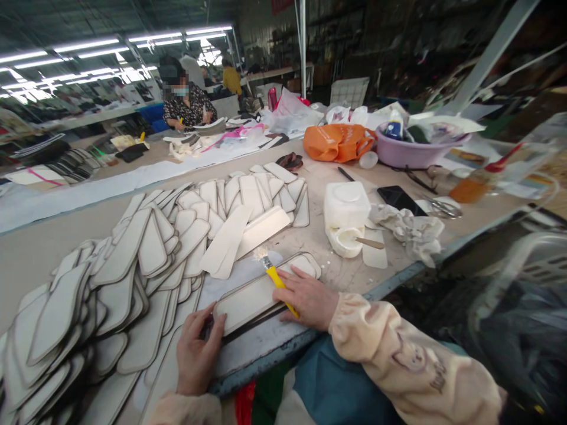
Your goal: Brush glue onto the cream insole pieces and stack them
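Observation:
A long cream insole-shaped piece (252,298) with a dark rim lies near the table's front edge. My left hand (198,348) is closed on its near end, thumb on top. My right hand (308,300) rests on its right part and grips a yellow-handled brush (275,277), bristles pointing away from me. Many similar cream pieces (146,260) are fanned out in overlapping rows to the left and behind.
A white glue tub (346,205) and a bowl with a stick (349,241) stand right of the pieces, beside a crumpled rag (410,227) and a black phone (398,199). Further back are an orange bag (336,141) and purple basin (410,152). Another person (183,100) works at the far table.

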`<state>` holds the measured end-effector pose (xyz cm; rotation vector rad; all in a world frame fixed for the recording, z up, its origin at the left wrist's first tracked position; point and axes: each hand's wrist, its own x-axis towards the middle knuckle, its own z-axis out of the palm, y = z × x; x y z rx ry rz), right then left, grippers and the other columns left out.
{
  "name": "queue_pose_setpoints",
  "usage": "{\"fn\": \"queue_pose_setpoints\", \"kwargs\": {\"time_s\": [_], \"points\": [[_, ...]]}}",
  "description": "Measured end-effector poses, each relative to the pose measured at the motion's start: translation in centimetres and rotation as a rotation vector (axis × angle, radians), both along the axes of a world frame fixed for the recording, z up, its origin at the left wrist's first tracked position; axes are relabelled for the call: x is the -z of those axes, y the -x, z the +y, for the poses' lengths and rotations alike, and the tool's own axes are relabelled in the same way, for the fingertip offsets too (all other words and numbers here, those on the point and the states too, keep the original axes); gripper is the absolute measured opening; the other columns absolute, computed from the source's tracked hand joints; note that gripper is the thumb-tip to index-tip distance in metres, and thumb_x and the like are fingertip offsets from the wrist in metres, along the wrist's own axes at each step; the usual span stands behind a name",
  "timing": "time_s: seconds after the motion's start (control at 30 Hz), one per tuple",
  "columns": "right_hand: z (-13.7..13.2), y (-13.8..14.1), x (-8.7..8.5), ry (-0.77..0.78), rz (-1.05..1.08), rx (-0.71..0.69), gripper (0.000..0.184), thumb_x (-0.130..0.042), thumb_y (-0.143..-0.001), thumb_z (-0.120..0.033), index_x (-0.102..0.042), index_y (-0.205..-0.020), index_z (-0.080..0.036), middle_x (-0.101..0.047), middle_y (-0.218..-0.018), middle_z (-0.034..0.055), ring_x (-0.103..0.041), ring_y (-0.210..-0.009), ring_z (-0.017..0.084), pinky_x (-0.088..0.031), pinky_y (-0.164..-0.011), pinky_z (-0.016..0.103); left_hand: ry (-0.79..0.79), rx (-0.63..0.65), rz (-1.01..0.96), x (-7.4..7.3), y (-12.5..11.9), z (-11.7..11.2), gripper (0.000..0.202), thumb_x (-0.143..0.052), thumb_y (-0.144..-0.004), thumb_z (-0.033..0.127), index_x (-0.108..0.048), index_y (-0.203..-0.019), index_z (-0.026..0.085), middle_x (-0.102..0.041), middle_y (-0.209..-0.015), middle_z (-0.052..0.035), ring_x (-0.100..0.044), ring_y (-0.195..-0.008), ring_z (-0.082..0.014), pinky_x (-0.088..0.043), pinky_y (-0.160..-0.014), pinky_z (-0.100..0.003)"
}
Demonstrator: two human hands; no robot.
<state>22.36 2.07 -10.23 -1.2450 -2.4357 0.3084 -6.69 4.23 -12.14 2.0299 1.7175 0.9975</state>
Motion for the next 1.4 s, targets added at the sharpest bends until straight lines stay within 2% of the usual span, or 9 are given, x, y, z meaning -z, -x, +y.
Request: {"fn": "queue_pose_setpoints", "kwargs": {"time_s": [0.2, 0.33, 0.5, 0.63, 0.77, 0.83, 0.97, 1.13, 1.4], "points": [[-0.8, -2.8, -0.4, -0.063, 0.061, 0.208, 0.029, -0.062, -0.083, -0.039, -0.056, -0.105, -0.021, -0.059, -0.127, 0.0139, -0.041, -0.132, 0.028, -0.023, -0.112, 0.053, 0.083, -0.083, -0.177, -0.2, 0.2, -0.2, 0.038, -0.07, -0.069, 0.045, -0.068, -0.099, 0.021, -0.065, -0.08, -0.0015, -0.059, -0.074, -0.0182, -0.049, -0.072, -0.031], [-0.6, -3.7, -1.3, -0.169, 0.244, 0.321, 0.021, -0.056, -0.087, -0.035, -0.052, -0.102, -0.022, -0.056, -0.131, 0.013, -0.046, -0.128, 0.025, -0.032, -0.109, 0.049, 0.136, -0.218, -0.579, -1.7, -0.3, -0.4, 0.036, -0.077, -0.063, 0.037, -0.069, -0.093, 0.018, -0.068, -0.083, -0.0022, -0.061, -0.076, -0.0155, -0.049, -0.072, -0.028], [0.0, -3.3, -2.0, -0.11, 0.488, 0.304, 0.023, -0.059, -0.085, -0.035, -0.046, -0.101, -0.025, -0.057, -0.131, 0.0096, -0.052, -0.123, 0.022, -0.045, -0.099, 0.041, 0.061, -0.155, -1.175, -7.0, -2.9, 0.9, 0.024, -0.078, -0.061, 0.024, -0.066, -0.081, 0.017, -0.069, -0.078, 0.0003, -0.063, -0.074, -0.012, -0.05, -0.071, -0.024], [0.1, -2.6, -2.3, -0.026, 0.651, 0.267, 0.024, -0.06, -0.084, -0.037, -0.043, -0.097, -0.025, -0.062, -0.124, 0.0059, -0.06, -0.112, 0.02, -0.049, -0.091, 0.036, 0.065, -0.039, -1.303, -11.9, -5.3, 2.6, 0.017, -0.075, -0.064, 0.021, -0.064, -0.077, 0.018, -0.069, -0.075, 0.0029, -0.065, -0.075, -0.011, -0.05, -0.075, -0.024], [-0.3, -2.3, -2.0, -0.013, 0.779, 0.408, 0.023, -0.059, -0.084, -0.043, -0.045, -0.089, -0.025, -0.067, -0.085, -0.0012, -0.064, -0.074, 0.017, -0.05, -0.067, 0.028, 0.089, -0.034, -1.371, -14.3, -7.4, 3.9, 0.017, -0.074, -0.066, 0.021, -0.066, -0.081, 0.017, -0.07, -0.078, 0.0003, -0.066, -0.076, -0.0126, -0.052, -0.077, -0.026], [-0.5, -2.3, -1.7, -0.022, 0.801, 0.466, 0.024, -0.06, -0.083, -0.044, -0.046, -0.086, -0.025, -0.059, -0.07, -0.0041, -0.058, -0.062, 0.015, -0.046, -0.058, 0.026, 0.076, 0.006, -1.403, -14.4, -8.5, 4.2, 0.021, -0.074, -0.067, 0.023, -0.067, -0.086, 0.017, -0.071, -0.085, -0.003, -0.067, -0.082, -0.0144, -0.052, -0.081, -0.028], [-0.9, -2.6, -1.6, 0.005, 0.852, 0.457, 0.025, -0.061, -0.081, -0.045, -0.045, -0.085, -0.026, -0.052, -0.065, -0.0049, -0.054, -0.061, 0.015, -0.044, -0.056, 0.026, 0.07, 0.099, -1.386, -13.2, -10.6, 4.2, 0.041, -0.077, -0.064, 0.022, -0.063, -0.103, 0.019, -0.072, -0.096, -0.006, -0.067, -0.091, -0.0193, -0.052, -0.085, -0.033], [-1.1, -2.8, -1.7, 0.05, 0.867, 0.447, 0.028, -0.063, -0.079, -0.047, -0.047, -0.087, -0.026, -0.055, -0.068, -0.0041, -0.056, -0.062, 0.016, -0.046, -0.057, 0.027, 0.068, -0.044, -1.384, -11.8, -11.1, 4.9, 0.03, -0.072, -0.07, 0.024, -0.062, -0.099, 0.02, -0.072, -0.095, -0.0054, -0.069, -0.088, -0.019, -0.054, -0.083, -0.035], [-1.0, -2.1, -1.5, 0.04, 0.836, 0.462, 0.029, -0.064, -0.077, -0.048, -0.048, -0.086, -0.027, -0.058, -0.068, -0.0041, -0.058, -0.06, 0.017, -0.047, -0.056, 0.028, 0.083, -0.126, -1.228, -11.8, -10.3, 6.3, 0.023, -0.065, -0.076, 0.034, -0.06, -0.095, 0.021, -0.07, -0.1, -0.0098, -0.068, -0.093, -0.0249, -0.056, -0.079, -0.038]]}}
